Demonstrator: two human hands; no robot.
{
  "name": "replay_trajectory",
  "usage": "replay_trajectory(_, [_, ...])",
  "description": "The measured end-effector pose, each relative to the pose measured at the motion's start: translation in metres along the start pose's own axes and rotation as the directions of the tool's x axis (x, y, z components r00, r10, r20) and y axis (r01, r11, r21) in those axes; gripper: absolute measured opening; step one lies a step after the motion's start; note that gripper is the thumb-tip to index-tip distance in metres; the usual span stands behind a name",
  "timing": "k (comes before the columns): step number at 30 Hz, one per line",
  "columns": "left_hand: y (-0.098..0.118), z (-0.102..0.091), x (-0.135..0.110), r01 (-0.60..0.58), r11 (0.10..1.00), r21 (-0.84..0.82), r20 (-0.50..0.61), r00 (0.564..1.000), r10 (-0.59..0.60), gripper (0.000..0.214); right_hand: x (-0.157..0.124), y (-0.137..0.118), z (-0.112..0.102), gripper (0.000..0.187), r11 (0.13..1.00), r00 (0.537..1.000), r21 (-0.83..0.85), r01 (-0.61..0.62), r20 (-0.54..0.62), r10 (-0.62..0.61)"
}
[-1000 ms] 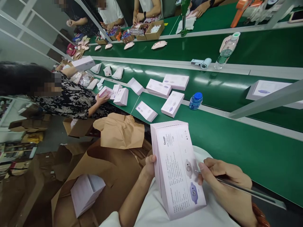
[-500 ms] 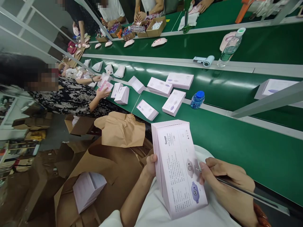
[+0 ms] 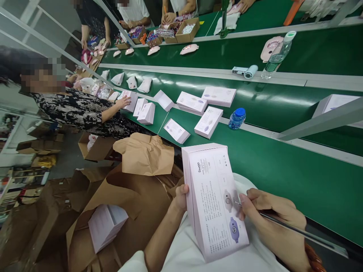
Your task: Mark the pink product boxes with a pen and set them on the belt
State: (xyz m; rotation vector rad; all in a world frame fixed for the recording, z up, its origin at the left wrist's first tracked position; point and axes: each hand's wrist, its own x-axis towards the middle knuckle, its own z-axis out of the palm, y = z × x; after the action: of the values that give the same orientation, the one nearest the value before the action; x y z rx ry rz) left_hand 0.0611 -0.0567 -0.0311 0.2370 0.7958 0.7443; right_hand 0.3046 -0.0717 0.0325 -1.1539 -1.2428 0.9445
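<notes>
My left hand (image 3: 180, 198) grips the left edge of a pale pink printed box (image 3: 212, 198) held over my lap, printed back face up. My right hand (image 3: 269, 219) is closed round a thin dark pen (image 3: 289, 226), whose tip touches the box near a small grey device picture. Both hands sit at the near edge of the green conveyor belt (image 3: 283, 170).
Several similar white boxes (image 3: 208, 121) and a blue-capped bottle (image 3: 236, 118) lie on the belt ahead. A person in a patterned top (image 3: 76, 113) at left has a hand on a box. A brown cardboard carton (image 3: 119, 211) at lower left holds more boxes. Other workers' hands appear at the far side.
My hands and the box have stayed almost still. The person at left has reached further onto the belt and put a hand on a box.
</notes>
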Motion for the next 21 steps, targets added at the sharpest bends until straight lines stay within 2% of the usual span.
replay_trajectory(6, [0.0005, 0.0025, 0.0004, 0.006, 0.999, 0.048, -0.002, 1.0, -0.006, 0.066, 0.0023, -0.0009, -0.0002, 0.038, 1.0, 1.0, -0.003, 0.002, 0.004, -0.002])
replay_trajectory(16, [-0.0024, -0.0029, 0.0002, -0.008, 0.999, 0.052, -0.028, 1.0, 0.01, 0.061, -0.0017, -0.0009, -0.0024, 0.038, 1.0, 1.0, -0.019, -0.021, -0.013, 0.02])
replay_trajectory(19, [-0.0016, -0.0012, 0.0004, -0.009, 0.999, 0.044, 0.0, 1.0, 0.009, 0.065, -0.0015, -0.0015, -0.0013, 0.036, 0.995, 0.996, 0.059, -0.076, -0.035, 0.078])
replay_trajectory(21, [-0.0007, 0.0002, 0.0003, -0.004, 0.999, 0.035, 0.017, 1.0, 0.004, 0.068, -0.0017, -0.0017, -0.002, 0.032, 0.975, 0.985, 0.179, -0.131, -0.088, 0.149])
